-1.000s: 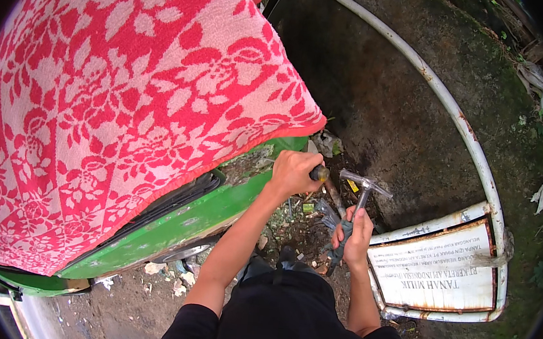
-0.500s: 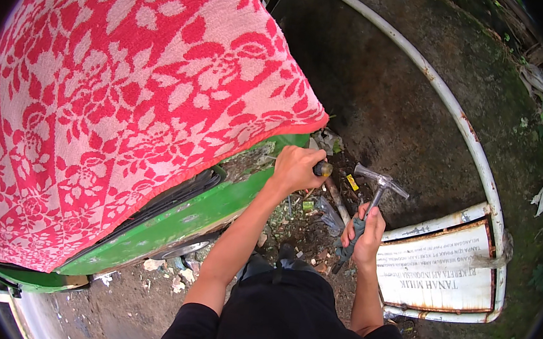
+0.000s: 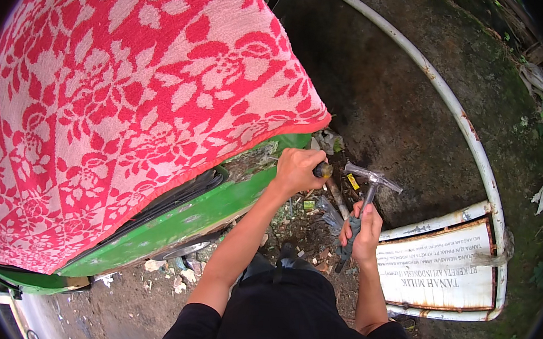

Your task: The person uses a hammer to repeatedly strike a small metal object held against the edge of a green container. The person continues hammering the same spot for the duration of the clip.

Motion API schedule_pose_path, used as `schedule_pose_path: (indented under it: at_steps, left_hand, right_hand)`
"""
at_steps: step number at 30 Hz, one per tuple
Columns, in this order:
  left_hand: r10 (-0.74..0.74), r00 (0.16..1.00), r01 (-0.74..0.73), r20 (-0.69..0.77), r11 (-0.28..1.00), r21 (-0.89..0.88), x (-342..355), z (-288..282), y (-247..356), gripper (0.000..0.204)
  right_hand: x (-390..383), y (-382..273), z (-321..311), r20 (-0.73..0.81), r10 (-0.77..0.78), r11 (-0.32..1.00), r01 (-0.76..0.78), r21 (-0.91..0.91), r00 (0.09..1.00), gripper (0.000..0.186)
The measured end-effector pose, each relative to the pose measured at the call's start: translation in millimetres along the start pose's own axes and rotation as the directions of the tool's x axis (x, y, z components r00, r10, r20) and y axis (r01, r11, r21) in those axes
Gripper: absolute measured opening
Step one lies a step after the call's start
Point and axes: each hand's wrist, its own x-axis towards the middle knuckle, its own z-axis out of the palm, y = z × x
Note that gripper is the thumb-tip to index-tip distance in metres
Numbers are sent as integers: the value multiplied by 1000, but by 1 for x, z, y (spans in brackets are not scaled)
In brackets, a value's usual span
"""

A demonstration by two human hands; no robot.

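Observation:
My left hand (image 3: 298, 170) is wrapped round a screwdriver (image 3: 324, 170), whose dark handle with a yellowish end sticks out on the right. Its thin shaft points left at the scraped, dirty section of a green car body panel (image 3: 169, 228); I cannot tell whether the tip touches. In my right hand (image 3: 364, 234) is a hammer (image 3: 375, 178), gripped by its grey handle. The metal head stands above the fist, right of the screwdriver's handle end and apart from it. A red and pink floral towel (image 3: 143, 87) covers the car above the panel.
At the right stands a white, rusty tubular frame (image 3: 460, 118) with a white sign (image 3: 437, 265) fixed in it. Rubble and scraps (image 3: 319, 215) litter the ground below my hands, with a small yellow packet (image 3: 352, 181) among them. A pale pole (image 3: 337, 196) lies there too.
The hammer and my right hand have shifted slightly left, bringing the head closer to the screwdriver's handle. My left hand has stayed almost in place.

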Motion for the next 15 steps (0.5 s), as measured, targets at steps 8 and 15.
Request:
schedule_pose_path:
  at_steps: [8, 15]
  left_hand:
    - [30, 999, -30, 12, 999, -32, -4, -3, -5, 22]
    - [5, 999, -4, 42, 999, -32, -3, -3, -3, 23]
  right_hand:
    - [-2, 8, 5, -70, -179, 976, 186, 111, 981, 43]
    - [-2, 20, -8, -129, -174, 980, 185, 77, 976, 43]
